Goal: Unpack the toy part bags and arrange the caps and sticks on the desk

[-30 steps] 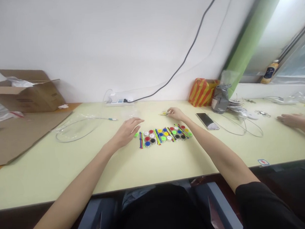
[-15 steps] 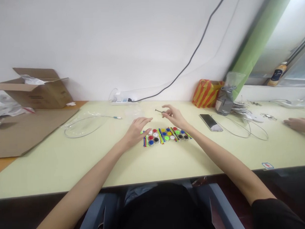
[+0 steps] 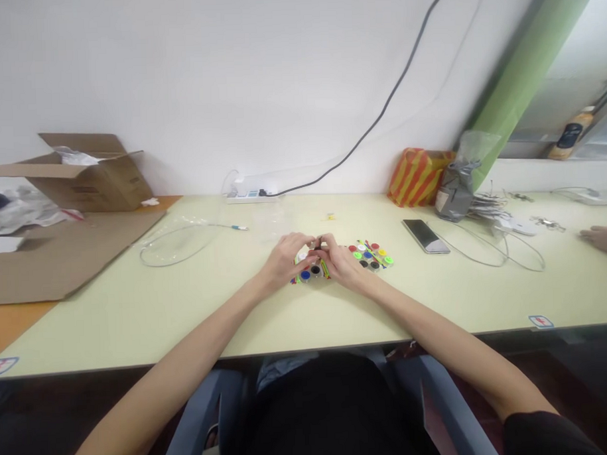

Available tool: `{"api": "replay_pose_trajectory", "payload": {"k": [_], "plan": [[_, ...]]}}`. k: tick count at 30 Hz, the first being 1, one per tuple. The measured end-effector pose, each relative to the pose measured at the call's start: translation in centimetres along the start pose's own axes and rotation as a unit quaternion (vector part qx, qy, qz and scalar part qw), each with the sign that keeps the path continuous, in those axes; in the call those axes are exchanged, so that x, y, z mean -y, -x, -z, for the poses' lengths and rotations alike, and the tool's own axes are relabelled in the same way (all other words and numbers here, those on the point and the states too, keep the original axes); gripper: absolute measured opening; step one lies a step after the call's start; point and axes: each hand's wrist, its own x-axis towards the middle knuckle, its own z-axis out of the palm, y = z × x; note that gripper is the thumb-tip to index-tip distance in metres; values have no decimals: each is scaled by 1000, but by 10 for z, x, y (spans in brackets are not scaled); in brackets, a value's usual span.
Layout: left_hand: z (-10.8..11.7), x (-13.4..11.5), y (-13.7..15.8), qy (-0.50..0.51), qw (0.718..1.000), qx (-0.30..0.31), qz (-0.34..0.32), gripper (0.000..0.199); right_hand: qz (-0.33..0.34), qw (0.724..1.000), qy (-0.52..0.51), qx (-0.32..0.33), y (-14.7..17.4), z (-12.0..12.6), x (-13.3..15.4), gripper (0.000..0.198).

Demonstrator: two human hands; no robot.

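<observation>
My left hand [image 3: 285, 260] and my right hand [image 3: 340, 265] meet in the middle of the table, fingertips curled together. Between them they pinch a small dark piece [image 3: 318, 244]; most of it is covered by the fingers. Below and around my hands lie round pots with coloured tops, among them a blue one [image 3: 304, 276] and a black one [image 3: 316, 271]. Thin coloured sticks [image 3: 326, 269] lie between the groups of pots. More pots [image 3: 368, 256] in white, green, red, yellow and black sit right of my right hand, partly hidden by it.
A small yellow piece [image 3: 329, 216] lies behind my hands. Left are a coiled cable [image 3: 170, 262] and a cardboard box [image 3: 95, 185]. A phone [image 3: 426, 236], striped bag [image 3: 416, 177] and grey bag [image 3: 452, 192] stand or lie right. Another person's hand [image 3: 601, 238] rests far right.
My right hand has come left and nearer with the dark stick-like piece, and my left hand has closed in to meet it. The view has shifted slightly.
</observation>
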Motion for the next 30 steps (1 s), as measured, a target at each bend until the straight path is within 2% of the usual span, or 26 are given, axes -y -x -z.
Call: {"api": "replay_pose_trajectory", "payload": {"k": [3, 6, 9, 11, 14, 20, 24, 30], "plan": [[0, -4, -1, 26, 999, 19, -7, 35, 27, 1000, -6, 13, 2, 2, 0, 15], [0, -7, -2, 44, 998, 44, -5, 27, 41, 999, -31, 11, 3, 2, -5, 3], [0, -10, -3, 56, 997, 52, 10, 16, 28, 996, -87, 1, 3, -3, -10, 10], [2, -12, -2, 72, 996, 53, 23, 15, 13, 990, -141, 3, 3, -7, -11, 16], [4, -15, -2, 114, 991, 55, 37, 17, -16, 973, -230, 29, 1, -8, -6, 28], [6, -23, -7, 169, 985, 4, 29, 24, -27, 925, -358, 121, -4, 8, 2, 46], [8, -21, -9, 177, 984, 7, 19, 22, -20, 905, -403, 133, -5, 12, 1, 47], [9, -17, -8, 207, 976, 54, 35, 21, -21, 879, -443, 176, -3, 15, -5, 42]]}}
